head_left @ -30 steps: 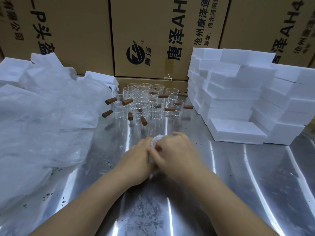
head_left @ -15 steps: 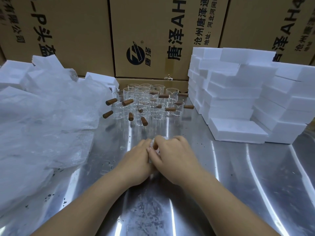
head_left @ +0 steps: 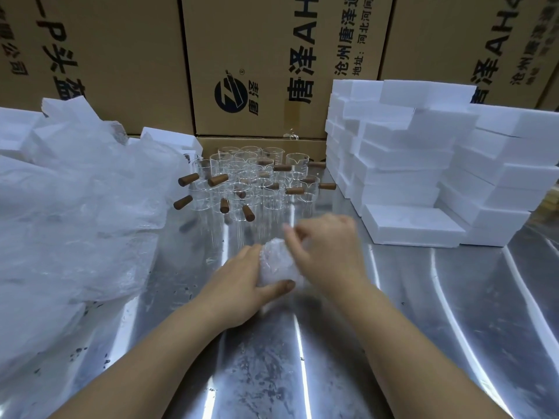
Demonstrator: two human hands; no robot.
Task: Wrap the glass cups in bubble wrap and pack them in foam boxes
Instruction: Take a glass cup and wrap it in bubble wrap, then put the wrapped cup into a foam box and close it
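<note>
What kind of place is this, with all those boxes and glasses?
Probably a packing bench in a warehouse or workshop: big printed cardboard cartons stand behind, white foam boxes are stacked on the steel table, and many glass cups stand clustered.

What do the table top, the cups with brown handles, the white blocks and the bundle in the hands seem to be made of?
Table top: probably stainless steel, glossy, with bright streaked reflections.
Cups: clear glass, see-through; handles look like matte brown wood.
White blocks: likely foam, matte, soft-edged.
Bundle gripped by left hand and right hand: translucent bubbled plastic wrap.
</note>
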